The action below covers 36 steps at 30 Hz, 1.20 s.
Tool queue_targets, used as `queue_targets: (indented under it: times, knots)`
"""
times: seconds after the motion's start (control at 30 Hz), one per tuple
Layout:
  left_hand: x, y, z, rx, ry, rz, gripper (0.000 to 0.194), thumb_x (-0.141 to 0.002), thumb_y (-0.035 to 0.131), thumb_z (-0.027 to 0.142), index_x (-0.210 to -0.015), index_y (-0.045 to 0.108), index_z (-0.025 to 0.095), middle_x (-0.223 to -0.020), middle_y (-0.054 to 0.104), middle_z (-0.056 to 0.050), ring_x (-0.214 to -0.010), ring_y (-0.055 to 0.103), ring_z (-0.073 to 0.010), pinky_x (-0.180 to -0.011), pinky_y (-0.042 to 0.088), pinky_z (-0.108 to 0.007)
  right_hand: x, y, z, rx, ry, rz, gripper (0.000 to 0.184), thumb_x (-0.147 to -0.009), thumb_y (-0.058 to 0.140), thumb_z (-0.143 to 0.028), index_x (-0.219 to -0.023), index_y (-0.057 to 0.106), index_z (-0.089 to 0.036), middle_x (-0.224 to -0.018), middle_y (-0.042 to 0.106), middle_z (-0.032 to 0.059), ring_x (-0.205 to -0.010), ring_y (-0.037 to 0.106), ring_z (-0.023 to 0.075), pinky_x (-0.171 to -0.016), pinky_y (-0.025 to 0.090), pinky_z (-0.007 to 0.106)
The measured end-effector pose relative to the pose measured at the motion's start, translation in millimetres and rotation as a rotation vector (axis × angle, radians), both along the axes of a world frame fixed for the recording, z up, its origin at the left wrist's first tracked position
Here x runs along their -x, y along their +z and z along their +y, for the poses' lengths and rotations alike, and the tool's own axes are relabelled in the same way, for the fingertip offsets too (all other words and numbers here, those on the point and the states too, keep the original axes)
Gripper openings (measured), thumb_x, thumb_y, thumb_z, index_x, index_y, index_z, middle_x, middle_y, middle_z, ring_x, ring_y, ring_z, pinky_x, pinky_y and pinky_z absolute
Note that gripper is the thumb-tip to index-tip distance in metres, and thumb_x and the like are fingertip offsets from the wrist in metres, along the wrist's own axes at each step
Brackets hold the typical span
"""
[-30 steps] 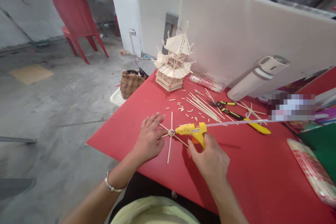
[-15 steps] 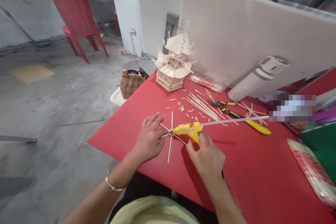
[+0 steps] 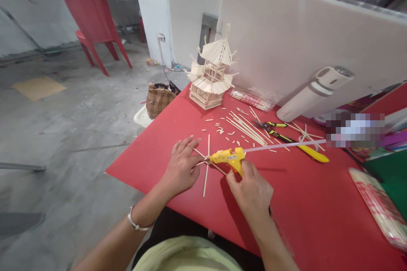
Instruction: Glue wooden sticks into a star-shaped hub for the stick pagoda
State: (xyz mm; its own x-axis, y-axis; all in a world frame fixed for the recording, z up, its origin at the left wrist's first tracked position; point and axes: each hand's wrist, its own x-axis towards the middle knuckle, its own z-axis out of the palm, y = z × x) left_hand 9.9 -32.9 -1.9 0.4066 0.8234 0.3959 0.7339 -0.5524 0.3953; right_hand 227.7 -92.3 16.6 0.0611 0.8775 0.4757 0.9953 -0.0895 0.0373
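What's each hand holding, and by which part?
Right hand: the yellow glue gun, by its handle. Left hand: fingers at the stick star near its hub; pinching or just steadying, can't tell.

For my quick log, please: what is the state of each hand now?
Left hand: at the stick star; whether pinching it cannot be told.
Right hand: closed around the yellow glue gun.

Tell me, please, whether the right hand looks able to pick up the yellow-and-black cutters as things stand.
Probably not: the right hand holds the glue gun, whose glue stick crosses in front of the cutters in this view.
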Motion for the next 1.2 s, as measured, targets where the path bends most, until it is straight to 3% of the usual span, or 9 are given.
queue_targets:
  times: [0.83,1.2]
  knots:
    - [0,2.2,-1,0.048,0.002,-0.003,0.032,-0.08,0.058,0.014,-0.1,0.079,0.026,-0.146,0.055,-0.009,-0.144,0.039,-0.0365,-0.114,0.034,-0.061,-6,-3.7,0,-0.039,-0.041,-0.005,0.027,-0.087,0.058,-0.042,-0.099,0.064,-0.018,-0.076,0.066,-0.0001,-0.059,0.053,0.0129,-0.056,0.027,0.027]
    - [0,-2.9,0,0.021,0.001,-0.022,0.032,-0.079,0.058,0.013,-0.1,0.079,0.026,-0.146,0.055,-0.009,-0.143,0.04,-0.0359,-0.114,0.034,-0.061,-6,8.3,-4,-0.104,-0.026,-0.009,0.03,-0.089,0.055,-0.044,-0.097,0.064,-0.017,-0.074,0.066,0.0003,-0.058,0.054,0.0132,-0.055,0.028,0.026]
